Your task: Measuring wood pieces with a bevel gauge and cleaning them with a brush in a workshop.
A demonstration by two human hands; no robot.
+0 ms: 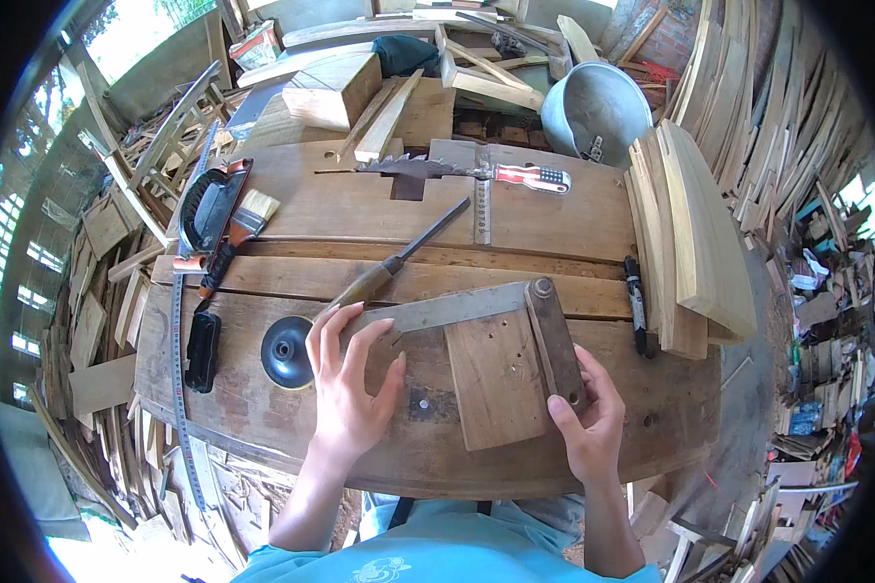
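A bevel gauge (555, 345) with a dark handle and a flat metal blade lies against a small wooden board (496, 389) on the workbench. Its handle runs down the board's right side, while the blade slants left along the top edge. My right hand (593, 423) is closed on the handle's lower end, thumb on top and fingers behind. Near the blade's left end, my left hand (348, 394) has its fingers spread; whether a fingertip touches the metal I cannot tell. Just beyond it lies a chisel-like tool (369, 282) with a wooden handle. A black round disc (287, 352) sits beside the left hand.
Across the workbench (379, 219) lie a saw (530, 178), a brush (255, 211), a black-handled tool (204, 216) and a marker (636, 306). Curved boards (705, 228) stand at the right edge. A grey bucket (598, 109) and wood blocks (332, 89) are behind.
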